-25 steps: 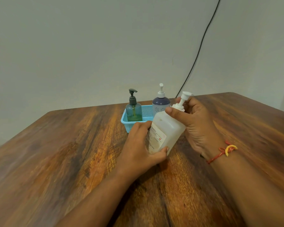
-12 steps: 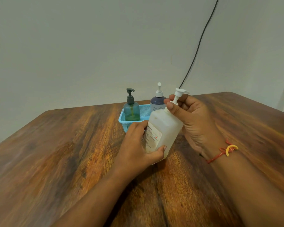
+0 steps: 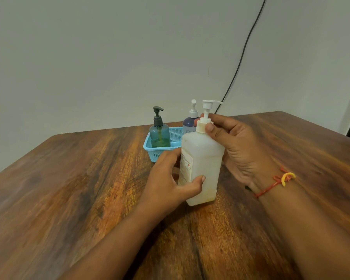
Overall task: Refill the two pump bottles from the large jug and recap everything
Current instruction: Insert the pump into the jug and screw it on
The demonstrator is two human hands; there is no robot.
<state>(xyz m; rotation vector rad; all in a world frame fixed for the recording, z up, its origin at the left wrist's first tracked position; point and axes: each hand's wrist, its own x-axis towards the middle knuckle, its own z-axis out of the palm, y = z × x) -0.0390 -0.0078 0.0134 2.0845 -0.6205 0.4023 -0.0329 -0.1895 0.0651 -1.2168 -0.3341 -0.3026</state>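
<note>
1. Jug (image 3: 202, 164) of cloudy white plastic stands upright near the middle of the worktop (image 3: 69, 199), its pump top pointing toward the far right corner; we see its base resting on the wood.
2. Our left hand (image 3: 170, 178) wraps the jug's lower body, thumb across the front face; we judge this grip is there to stop the jug turning.
3. Our right hand (image 3: 230, 142) closes its fingers round the collar below the pump, probably to unscrew it so the jug can pour.
4. The two pump bottles wait in a blue basket (image 3: 148, 147) toward the far edge, just behind the jug; the teal bottle (image 3: 159, 135) sits at the basket's left; the purple bottle (image 3: 189, 124) is partly hidden by the jug; both are still capped, so no refilling has begun.
</note>
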